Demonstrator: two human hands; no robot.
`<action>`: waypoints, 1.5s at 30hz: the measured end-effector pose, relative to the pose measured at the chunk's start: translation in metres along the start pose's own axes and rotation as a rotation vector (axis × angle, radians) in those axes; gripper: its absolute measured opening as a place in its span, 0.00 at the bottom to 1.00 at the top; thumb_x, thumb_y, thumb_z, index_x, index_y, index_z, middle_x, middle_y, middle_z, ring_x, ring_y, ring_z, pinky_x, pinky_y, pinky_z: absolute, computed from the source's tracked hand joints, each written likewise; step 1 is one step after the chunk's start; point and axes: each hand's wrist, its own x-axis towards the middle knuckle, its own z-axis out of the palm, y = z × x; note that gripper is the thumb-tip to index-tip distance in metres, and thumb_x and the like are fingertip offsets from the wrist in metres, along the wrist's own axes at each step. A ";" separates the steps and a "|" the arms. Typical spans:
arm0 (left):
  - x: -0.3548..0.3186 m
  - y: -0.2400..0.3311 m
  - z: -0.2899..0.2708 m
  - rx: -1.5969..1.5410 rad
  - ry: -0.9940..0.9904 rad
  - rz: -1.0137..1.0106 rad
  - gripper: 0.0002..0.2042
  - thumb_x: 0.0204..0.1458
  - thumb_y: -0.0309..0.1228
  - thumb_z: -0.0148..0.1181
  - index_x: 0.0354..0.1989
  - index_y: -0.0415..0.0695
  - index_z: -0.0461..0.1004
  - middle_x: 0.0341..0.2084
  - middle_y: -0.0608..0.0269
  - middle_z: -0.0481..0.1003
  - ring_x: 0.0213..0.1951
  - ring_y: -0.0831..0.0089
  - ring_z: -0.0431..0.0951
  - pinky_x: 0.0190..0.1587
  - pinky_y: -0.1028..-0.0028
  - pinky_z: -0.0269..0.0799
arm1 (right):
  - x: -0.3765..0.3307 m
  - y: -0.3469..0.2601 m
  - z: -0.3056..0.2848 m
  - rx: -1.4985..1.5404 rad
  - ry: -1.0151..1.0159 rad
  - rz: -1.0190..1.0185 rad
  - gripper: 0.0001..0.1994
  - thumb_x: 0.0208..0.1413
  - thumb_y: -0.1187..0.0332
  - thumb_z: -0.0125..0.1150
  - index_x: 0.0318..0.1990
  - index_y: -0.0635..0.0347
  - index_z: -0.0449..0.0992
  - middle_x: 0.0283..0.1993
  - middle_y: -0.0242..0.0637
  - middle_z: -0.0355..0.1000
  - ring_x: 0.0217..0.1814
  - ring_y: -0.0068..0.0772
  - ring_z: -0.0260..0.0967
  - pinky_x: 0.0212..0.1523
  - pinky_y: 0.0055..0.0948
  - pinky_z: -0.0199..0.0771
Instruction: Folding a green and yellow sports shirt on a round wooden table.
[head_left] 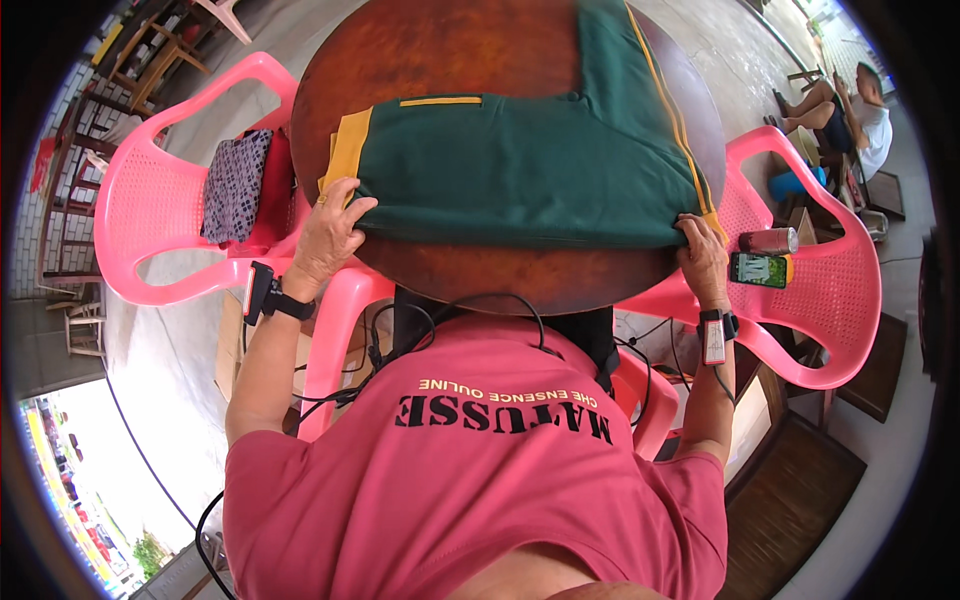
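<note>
A dark green garment (500, 170) with yellow trim, which looks like a jacket, lies folded on the round brown wooden table (430, 50). A yellow band edges its left end, and a long part with a yellow stripe stretches to the far side. My left hand (332, 235) pinches the near left corner beside the yellow band. At the near right corner, my right hand (703, 258) has its fingers closed on the fabric by the yellow trim. The near edge runs nearly straight between both hands.
On the left pink plastic chair (125, 235) lie folded clothes (236, 185), patterned and red. The right pink chair (845, 300) bears a can (768, 241) and a phone (758, 270). Black cables (375, 345) hang near my lap. Another person (872, 125) sits at the far right.
</note>
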 end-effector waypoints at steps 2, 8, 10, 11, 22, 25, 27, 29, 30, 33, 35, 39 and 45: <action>-0.002 0.004 -0.001 0.017 0.034 -0.027 0.24 0.34 0.17 0.55 0.46 0.45 0.69 0.49 0.57 0.68 0.53 0.55 0.69 0.53 0.62 0.68 | -0.001 -0.002 -0.001 -0.009 0.026 -0.028 0.19 0.37 0.80 0.53 0.42 0.58 0.70 0.51 0.35 0.70 0.56 0.39 0.66 0.55 0.38 0.63; 0.007 -0.001 -0.016 0.003 0.080 -0.052 0.19 0.38 0.20 0.55 0.42 0.46 0.70 0.38 0.58 0.73 0.42 0.59 0.75 0.42 0.63 0.71 | 0.019 0.016 -0.021 -0.023 0.025 -0.048 0.18 0.37 0.78 0.54 0.41 0.58 0.71 0.39 0.39 0.73 0.45 0.45 0.70 0.50 0.40 0.66; 0.024 0.008 -0.041 -0.068 0.131 -0.028 0.17 0.39 0.21 0.55 0.41 0.47 0.70 0.33 0.59 0.74 0.37 0.58 0.76 0.40 0.64 0.72 | 0.028 0.030 -0.044 0.104 0.097 -0.042 0.14 0.38 0.79 0.56 0.37 0.60 0.71 0.25 0.38 0.68 0.28 0.40 0.70 0.32 0.33 0.67; 0.029 0.010 -0.055 -0.100 0.116 -0.051 0.16 0.40 0.21 0.54 0.41 0.46 0.70 0.33 0.58 0.74 0.37 0.58 0.76 0.39 0.65 0.71 | 0.032 0.034 -0.057 0.363 0.035 0.063 0.12 0.39 0.79 0.56 0.36 0.61 0.70 0.24 0.33 0.65 0.26 0.30 0.66 0.29 0.28 0.63; 0.100 -0.051 -0.114 -0.557 -0.196 -0.187 0.14 0.43 0.26 0.46 0.39 0.38 0.70 0.29 0.54 0.74 0.35 0.68 0.75 0.40 0.73 0.68 | 0.164 0.080 -0.131 0.122 0.025 -0.192 0.12 0.43 0.72 0.56 0.38 0.64 0.72 0.22 0.36 0.64 0.24 0.27 0.64 0.25 0.32 0.64; 0.159 -0.092 -0.097 -0.160 -0.096 -0.181 0.17 0.46 0.32 0.46 0.45 0.43 0.70 0.35 0.52 0.76 0.40 0.58 0.76 0.44 0.66 0.68 | 0.235 0.085 -0.119 -0.042 -0.045 -0.064 0.14 0.47 0.71 0.57 0.43 0.64 0.71 0.31 0.42 0.70 0.35 0.37 0.70 0.36 0.32 0.69; 0.186 -0.132 -0.105 0.192 0.044 -0.263 0.20 0.49 0.37 0.49 0.52 0.50 0.68 0.43 0.52 0.75 0.46 0.52 0.75 0.48 0.61 0.68 | 0.262 0.042 -0.098 -0.233 0.292 0.008 0.21 0.45 0.69 0.60 0.50 0.58 0.68 0.46 0.47 0.68 0.47 0.47 0.68 0.46 0.40 0.68; 0.217 -0.145 -0.091 0.429 0.277 -0.217 0.25 0.49 0.41 0.53 0.57 0.55 0.64 0.48 0.53 0.73 0.50 0.51 0.72 0.49 0.58 0.68 | 0.257 0.019 -0.083 -0.333 0.606 0.060 0.26 0.42 0.71 0.59 0.54 0.53 0.66 0.56 0.48 0.64 0.55 0.52 0.64 0.54 0.46 0.65; 0.226 -0.143 -0.080 0.568 0.397 -0.202 0.27 0.48 0.42 0.55 0.60 0.56 0.61 0.50 0.54 0.71 0.52 0.52 0.71 0.50 0.57 0.68 | 0.252 0.007 -0.074 -0.186 0.572 0.055 0.26 0.45 0.70 0.60 0.56 0.51 0.66 0.57 0.47 0.64 0.57 0.51 0.63 0.55 0.46 0.64; 0.224 -0.108 -0.025 0.429 0.264 -0.205 0.29 0.44 0.35 0.59 0.59 0.55 0.62 0.50 0.58 0.68 0.53 0.54 0.68 0.50 0.54 0.68 | 0.218 -0.039 -0.025 0.238 0.336 -0.138 0.11 0.48 0.70 0.58 0.42 0.56 0.75 0.44 0.39 0.71 0.42 0.43 0.72 0.41 0.37 0.76; 0.207 -0.093 0.010 0.333 0.107 -0.129 0.29 0.43 0.32 0.59 0.59 0.56 0.63 0.52 0.59 0.66 0.57 0.56 0.65 0.52 0.55 0.66 | 0.189 -0.082 0.002 0.057 0.306 -0.549 0.15 0.45 0.73 0.56 0.44 0.57 0.74 0.46 0.37 0.71 0.54 0.39 0.68 0.46 0.32 0.76; 0.173 -0.088 0.064 0.111 0.019 -0.216 0.28 0.49 0.33 0.56 0.61 0.55 0.60 0.60 0.53 0.59 0.61 0.53 0.61 0.53 0.46 0.64 | 0.141 -0.168 0.047 0.408 -0.097 -0.525 0.30 0.42 0.79 0.55 0.58 0.51 0.66 0.62 0.42 0.61 0.51 0.43 0.71 0.44 0.34 0.77; 0.188 -0.063 0.065 0.064 -0.139 -0.384 0.29 0.50 0.33 0.54 0.64 0.54 0.57 0.63 0.51 0.56 0.58 0.49 0.66 0.54 0.47 0.65 | 0.148 -0.183 0.082 0.356 -0.043 -0.587 0.10 0.47 0.76 0.52 0.37 0.54 0.74 0.38 0.39 0.68 0.37 0.43 0.71 0.37 0.38 0.73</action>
